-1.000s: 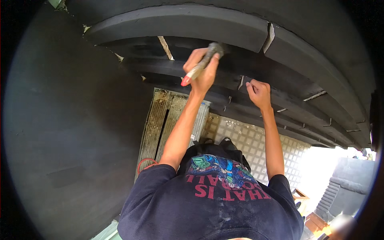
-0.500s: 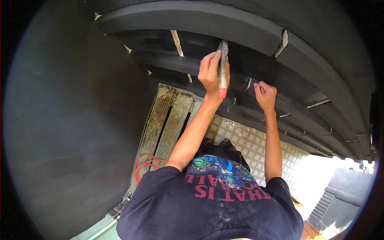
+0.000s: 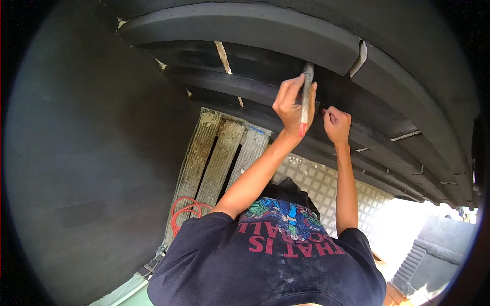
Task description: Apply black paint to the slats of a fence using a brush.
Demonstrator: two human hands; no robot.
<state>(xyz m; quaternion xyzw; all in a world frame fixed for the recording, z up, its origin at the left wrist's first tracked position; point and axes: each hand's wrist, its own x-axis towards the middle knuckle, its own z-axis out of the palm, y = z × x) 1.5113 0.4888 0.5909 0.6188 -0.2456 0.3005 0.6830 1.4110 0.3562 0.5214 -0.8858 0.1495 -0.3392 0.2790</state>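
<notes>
My left hand [image 3: 295, 107] is closed round the handle of a paintbrush [image 3: 306, 94]. The handle is pale and worn, with a red end pointing back toward me. Its dark, paint-covered head touches the underside of a curved dark slat [image 3: 245, 23], near the middle of its length. A little to the right, my right hand [image 3: 337, 126] is closed at the edge of the second dark slat [image 3: 372, 133]; its fingertips are partly hidden. Pale unpainted strips [image 3: 223, 57] show in gaps between the slats.
A dark wall [image 3: 92, 168] fills the left side. Below are weathered ribbed planks [image 3: 204, 153] with a coiled red cable [image 3: 179, 211] on them. Further down lies a tiled floor [image 3: 311, 171]. Bright daylight and a grey stepped structure [image 3: 434, 250] are at the lower right.
My left hand has moved right and slightly down with the paintbrush, closer to my right hand. The right hand stays nearly in place at the slat.
</notes>
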